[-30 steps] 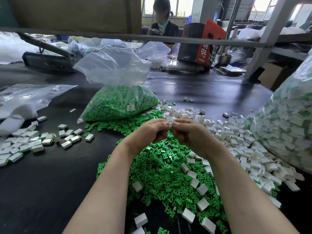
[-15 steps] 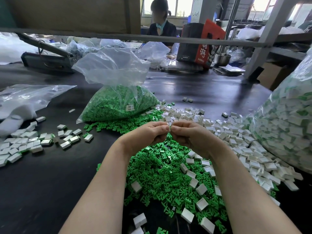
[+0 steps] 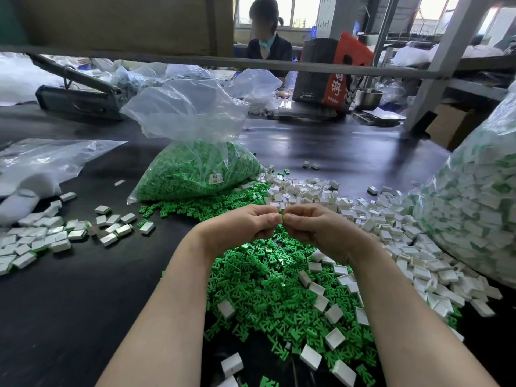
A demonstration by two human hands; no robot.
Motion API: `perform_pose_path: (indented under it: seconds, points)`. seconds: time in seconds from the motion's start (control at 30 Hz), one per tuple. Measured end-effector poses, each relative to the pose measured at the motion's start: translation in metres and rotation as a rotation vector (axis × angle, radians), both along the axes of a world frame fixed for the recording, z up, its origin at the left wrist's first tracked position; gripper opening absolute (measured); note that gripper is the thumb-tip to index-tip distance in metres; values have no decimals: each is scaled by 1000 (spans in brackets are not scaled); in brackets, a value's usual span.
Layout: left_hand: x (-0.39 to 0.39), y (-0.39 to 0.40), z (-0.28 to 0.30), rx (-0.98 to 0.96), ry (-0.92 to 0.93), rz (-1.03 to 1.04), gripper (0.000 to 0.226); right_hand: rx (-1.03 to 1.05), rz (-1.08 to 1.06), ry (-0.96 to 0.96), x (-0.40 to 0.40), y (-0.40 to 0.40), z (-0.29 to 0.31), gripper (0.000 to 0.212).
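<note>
While the two hands meet above the middle of the desk [image 3: 83,303], they pinch one small piece [image 3: 281,214] between them. The left hand [image 3: 240,227] and the right hand [image 3: 321,227] both have curled fingers, and the grip of each is tight on that piece, thumb tip facing thumb tip. The piece sits up in the air, just over the green pile [image 3: 265,289] and near the white caps [image 3: 363,219].

It looks like the job is to push a green clip into a white cap. Some of it looks done. A small bunch of joined pieces [image 3: 55,236] lies off to the left, and the big bag on the right [image 3: 474,205] is stuffed with white and green ones. A lot seems to be left. Loose green clips and white caps cover the desk in heaps, and a bag of green clips [image 3: 195,174] sits behind them, nearly full. So the work is likely somewhere in the middle, with much more to go.

Only a tiny bit of the held piece shows, a white edge and a speck of green below it. Its long side seems to run from one hand to the other, left to right. Which way its open end faces cannot be told, because the fingers hide it.
</note>
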State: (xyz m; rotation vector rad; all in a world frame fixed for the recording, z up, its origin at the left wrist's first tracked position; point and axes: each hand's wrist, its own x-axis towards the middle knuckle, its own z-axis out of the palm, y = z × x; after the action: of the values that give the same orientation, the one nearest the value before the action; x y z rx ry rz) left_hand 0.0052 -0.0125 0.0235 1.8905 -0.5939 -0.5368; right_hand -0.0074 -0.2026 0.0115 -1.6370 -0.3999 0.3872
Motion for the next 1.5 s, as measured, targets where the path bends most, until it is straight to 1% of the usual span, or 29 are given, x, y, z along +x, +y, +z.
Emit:
perform_pose_path:
  seconds: [0.1, 0.2, 0.3, 0.4, 0.57, 0.63, 0.7, 0.77, 0.87, 1.0, 1.13, 1.27, 1.4, 1.5]
  points:
    - [1, 1, -2, 48, 9, -2, 25, -53, -12, -14, 0, 1, -1, 18]
    - [1, 1, -2, 70, 6, 5, 24, -99, -30, -19, 1, 1, -1, 16]
    - [1, 0, -2, 8, 37, 20, 29, -110, -55, -35, 0, 1, 3, 14]
    - [3, 2, -2, -22, 34, 21, 30, -106, -88, -34, 0, 3, 7, 17]
    - [7, 4, -5, -90, -19, 103, 20, -104, -161, -29, 0, 2, 9, 12]
    - [9, 5, -8, -137, -17, 145, 16, -121, -190, -50, 0, 0, 10, 17]
    - [11, 10, -9, -204, 13, 191, 15, -112, -234, -74, -1, -2, 11, 17]
    - [12, 11, -9, -287, 60, 223, 16, -84, -281, -90, -1, -3, 13, 24]
    - [12, 4, -9, -402, 107, 257, 17, -38, -276, -93, -1, 4, 13, 30]
    - [10, -5, -9, -475, 157, 259, 14, -52, -289, -96, -1, 11, 11, 30]
    - [11, -9, -10, -541, 184, 306, 12, 22, -343, -93, 0, 10, 12, 33]
    - [10, -9, -8, -637, 239, 314, 26, 44, -382, -123, 2, 10, 13, 35]
    - [11, -7, -8, -715, 277, 339, 19, 25, -377, -151, 2, 12, 13, 32]
    - [10, -8, -7, -703, 240, 346, 15, 35, -378, -171, 2, 13, 13, 32]
